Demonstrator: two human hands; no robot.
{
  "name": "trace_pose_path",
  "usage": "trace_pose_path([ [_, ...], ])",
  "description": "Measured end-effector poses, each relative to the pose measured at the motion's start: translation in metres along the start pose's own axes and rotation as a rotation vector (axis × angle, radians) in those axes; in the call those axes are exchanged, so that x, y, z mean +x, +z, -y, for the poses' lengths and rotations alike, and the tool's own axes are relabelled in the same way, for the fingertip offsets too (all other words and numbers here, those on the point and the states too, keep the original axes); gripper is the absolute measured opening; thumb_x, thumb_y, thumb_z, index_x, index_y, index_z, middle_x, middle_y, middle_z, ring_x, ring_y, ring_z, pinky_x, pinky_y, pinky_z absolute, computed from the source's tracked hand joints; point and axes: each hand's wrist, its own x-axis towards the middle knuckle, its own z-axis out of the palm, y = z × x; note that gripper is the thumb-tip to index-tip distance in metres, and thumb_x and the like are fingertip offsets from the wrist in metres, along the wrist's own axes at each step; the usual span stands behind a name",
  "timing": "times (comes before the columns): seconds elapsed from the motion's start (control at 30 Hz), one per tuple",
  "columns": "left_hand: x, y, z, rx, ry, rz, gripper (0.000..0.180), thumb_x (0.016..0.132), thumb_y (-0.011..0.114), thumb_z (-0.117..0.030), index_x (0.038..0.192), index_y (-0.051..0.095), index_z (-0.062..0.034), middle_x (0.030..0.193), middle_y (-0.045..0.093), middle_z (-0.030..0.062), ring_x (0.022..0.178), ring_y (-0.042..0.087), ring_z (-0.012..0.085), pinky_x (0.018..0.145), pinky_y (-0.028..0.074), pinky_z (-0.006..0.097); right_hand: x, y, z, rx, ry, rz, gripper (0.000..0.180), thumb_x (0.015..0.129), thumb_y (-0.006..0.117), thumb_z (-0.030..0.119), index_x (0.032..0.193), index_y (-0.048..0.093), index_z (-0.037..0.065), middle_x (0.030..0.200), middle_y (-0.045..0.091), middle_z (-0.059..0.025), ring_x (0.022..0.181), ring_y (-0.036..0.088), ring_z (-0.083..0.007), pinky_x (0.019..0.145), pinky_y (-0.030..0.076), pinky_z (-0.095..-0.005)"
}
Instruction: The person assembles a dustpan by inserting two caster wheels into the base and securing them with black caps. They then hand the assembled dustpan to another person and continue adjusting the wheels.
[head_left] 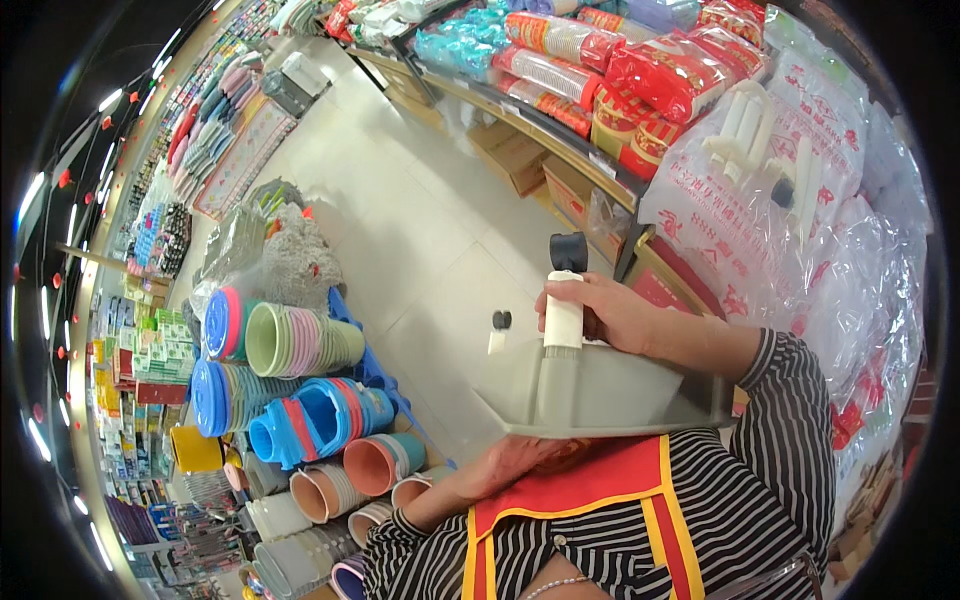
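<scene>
A pale grey plastic shelf tier (pixel 620 390) is held in front of my apron, tilted, with its legs pointing away from me. My right hand (pixel 605 312) is closed around one white leg (pixel 563 325), just below the black caster (pixel 568 253) at its end. Farther left, a second black caster (pixel 502 320) shows on another leg beyond the tier. At the tier's near edge, my left hand (pixel 505 465) supports it low against my body. The left fingertips are partly hidden there.
Stacked plastic buckets (pixel 305 340) and basins stand at the left beside a blue frame (pixel 370 350). A shelf edge (pixel 540 115) with red packs (pixel 680 75) runs along the far right. Clear bags (pixel 770 220) with white leg parts lie at my right. A tiled floor (pixel 400 230) lies between.
</scene>
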Motion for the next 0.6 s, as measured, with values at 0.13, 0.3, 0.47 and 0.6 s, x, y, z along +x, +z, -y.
trace_pose_path([
  [0.13,-0.04,-0.02,0.014,0.238,-0.048,0.219,0.083,0.092,0.039,-0.056,0.148,0.013,-0.0012,0.154,0.013,0.0181,0.141,0.014,0.0364,0.114,0.007,0.045,-0.011,0.013,-0.022,-0.13,-0.037,-0.015,0.03,0.088,0.061,0.034,0.097,0.064,0.005,0.091,0.066,-0.0059,0.08,0.062,-0.0141,0.075,0.049,-0.0294],
  [0.3,-0.036,-0.014,-0.053,0.716,-0.067,0.512,0.068,0.096,0.046,-0.041,0.142,0.027,0.0054,0.146,0.029,0.024,0.133,0.034,0.0349,0.105,0.03,0.039,-0.012,0.029,-0.035,-0.225,0.015,0.022,0.031,0.092,0.057,0.032,0.096,0.063,0.002,0.085,0.065,-0.006,0.08,0.062,-0.0131,0.076,0.049,-0.0275],
  [0.47,-0.068,-0.061,-0.089,0.608,0.052,0.502,0.036,0.097,0.05,-0.025,0.114,0.059,0.0047,0.104,0.065,0.016,0.093,0.065,0.0263,0.082,0.049,0.031,-0.007,0.039,-0.042,-0.303,0.05,0.072,0.037,0.09,0.058,0.042,0.09,0.064,0.005,0.085,0.062,-0.0035,0.08,0.058,-0.0121,0.076,0.046,-0.027],
  [0.6,-0.011,-0.045,-0.093,0.603,0.051,-0.608,0.037,0.099,0.044,-0.029,0.087,0.062,0.0003,0.073,0.06,0.0016,0.066,0.056,0.0106,0.06,0.043,0.026,-0.004,0.037,-0.052,-0.192,0.019,-0.054,0.041,0.097,0.043,0.038,0.097,0.062,0.002,0.088,0.063,-0.006,0.079,0.059,-0.0119,0.074,0.047,-0.026],
])
